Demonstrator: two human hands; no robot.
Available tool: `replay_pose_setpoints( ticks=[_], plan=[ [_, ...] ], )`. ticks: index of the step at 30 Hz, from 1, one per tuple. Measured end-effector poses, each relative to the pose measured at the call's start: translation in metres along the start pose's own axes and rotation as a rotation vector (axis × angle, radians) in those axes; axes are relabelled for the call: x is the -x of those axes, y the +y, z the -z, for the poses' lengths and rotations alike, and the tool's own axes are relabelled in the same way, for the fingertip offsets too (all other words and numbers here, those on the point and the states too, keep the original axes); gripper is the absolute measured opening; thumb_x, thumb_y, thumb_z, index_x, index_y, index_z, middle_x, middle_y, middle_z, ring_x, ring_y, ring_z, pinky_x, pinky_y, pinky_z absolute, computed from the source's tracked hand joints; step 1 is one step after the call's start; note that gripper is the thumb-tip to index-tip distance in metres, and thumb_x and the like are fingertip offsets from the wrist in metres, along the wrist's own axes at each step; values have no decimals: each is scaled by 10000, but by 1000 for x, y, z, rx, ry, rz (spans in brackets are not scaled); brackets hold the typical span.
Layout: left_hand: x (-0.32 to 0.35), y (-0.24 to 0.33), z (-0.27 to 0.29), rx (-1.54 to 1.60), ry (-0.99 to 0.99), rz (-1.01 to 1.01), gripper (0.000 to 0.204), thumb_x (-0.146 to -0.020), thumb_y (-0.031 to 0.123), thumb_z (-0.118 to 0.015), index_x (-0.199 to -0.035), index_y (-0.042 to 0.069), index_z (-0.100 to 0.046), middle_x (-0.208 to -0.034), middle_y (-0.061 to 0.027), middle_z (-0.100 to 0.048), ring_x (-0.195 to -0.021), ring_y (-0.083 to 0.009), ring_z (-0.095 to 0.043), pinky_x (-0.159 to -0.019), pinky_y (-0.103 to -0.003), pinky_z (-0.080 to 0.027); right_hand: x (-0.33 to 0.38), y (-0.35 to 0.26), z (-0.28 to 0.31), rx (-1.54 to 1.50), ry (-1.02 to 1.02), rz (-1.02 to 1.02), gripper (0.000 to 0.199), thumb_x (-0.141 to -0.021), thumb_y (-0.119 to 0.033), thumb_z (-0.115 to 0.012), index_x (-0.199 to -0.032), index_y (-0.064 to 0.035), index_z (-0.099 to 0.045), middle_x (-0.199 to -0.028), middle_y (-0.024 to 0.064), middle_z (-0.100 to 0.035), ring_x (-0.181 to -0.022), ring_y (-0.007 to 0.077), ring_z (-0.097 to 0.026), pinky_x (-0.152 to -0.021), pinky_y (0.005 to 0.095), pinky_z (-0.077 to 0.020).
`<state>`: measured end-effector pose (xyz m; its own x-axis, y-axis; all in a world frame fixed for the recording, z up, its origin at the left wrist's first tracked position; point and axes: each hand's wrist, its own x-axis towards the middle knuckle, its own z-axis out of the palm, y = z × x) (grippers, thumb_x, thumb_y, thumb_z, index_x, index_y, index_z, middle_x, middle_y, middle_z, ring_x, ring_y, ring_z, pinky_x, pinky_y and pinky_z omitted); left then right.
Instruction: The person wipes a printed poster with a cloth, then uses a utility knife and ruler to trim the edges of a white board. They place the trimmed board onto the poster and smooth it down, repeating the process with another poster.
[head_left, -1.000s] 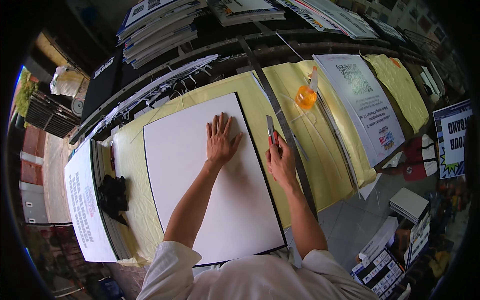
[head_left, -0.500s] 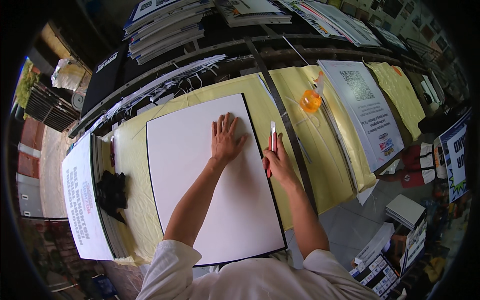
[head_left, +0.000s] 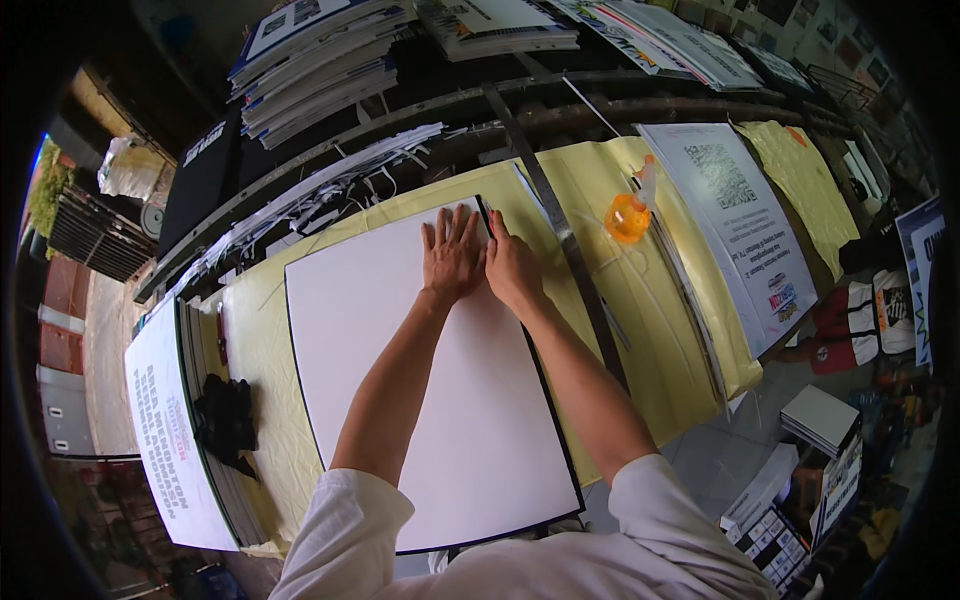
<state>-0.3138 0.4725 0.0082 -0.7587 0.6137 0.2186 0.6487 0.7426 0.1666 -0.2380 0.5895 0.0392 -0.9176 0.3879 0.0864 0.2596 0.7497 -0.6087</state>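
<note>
A large white board (head_left: pixel 470 430) with a thin black border lies flat on the yellow-covered table. My left hand (head_left: pixel 453 252) presses on its far part, palm down, fingers stretched out. Close beside it, my right hand (head_left: pixel 514 270) is closed around a red box cutter (head_left: pixel 496 220) at the board's far right edge. Only a bit of the cutter's red handle shows; its blade cannot be made out. The thumbs of both hands are nearly touching.
A dark metal strip (head_left: pixel 560 238) crosses the yellow sheet (head_left: pixel 245 320). Right of it stands an orange spray bottle (head_left: pixel 628 218). Printed boards (head_left: pixel 160 420) and a crumpled black cloth (head_left: pixel 225 415) lie at left. Stacked panels (head_left: pixel 320 75) sit on the far rack.
My right hand has moved the box cutter forward and left, from beside the board to its far right edge. The left hand stays flat on the board.
</note>
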Motion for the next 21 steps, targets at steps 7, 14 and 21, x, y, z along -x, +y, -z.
replay_pose_setpoints(
  ticks=[7,14,21],
  plan=[
    [-6,-1,0,-30,31,-6,669,-987,393,-537,-1583,134,-375,-1653,-123,-320,-1520,-384,-253,-1177,-591,-219,-28,-3,-9,45,-21,2,545,-1041,-211,-494,-1560,-73,-399,-1050,275,-695,-978,437,-687,-865,519,-546],
    [-6,-2,-1,24,21,2,626,-1037,432,-413,-1583,127,-406,-1670,-126,-322,-1541,-393,-235,-1220,-623,-139,-32,-3,-10,69,-50,12,556,-1043,-232,-485,-1574,-95,-393,-1073,279,-690,-1008,445,-685,-883,529,-552],
    [-5,-1,0,4,-7,15,632,-1022,413,-440,-1594,148,-389,-1681,-113,-304,-1554,-386,-218,-1227,-630,-135,-34,-4,-14,92,-55,6,555,-1043,-236,-492,-1575,-113,-396,-1078,273,-694,-1012,449,-688,-886,527,-558]
  ],
)
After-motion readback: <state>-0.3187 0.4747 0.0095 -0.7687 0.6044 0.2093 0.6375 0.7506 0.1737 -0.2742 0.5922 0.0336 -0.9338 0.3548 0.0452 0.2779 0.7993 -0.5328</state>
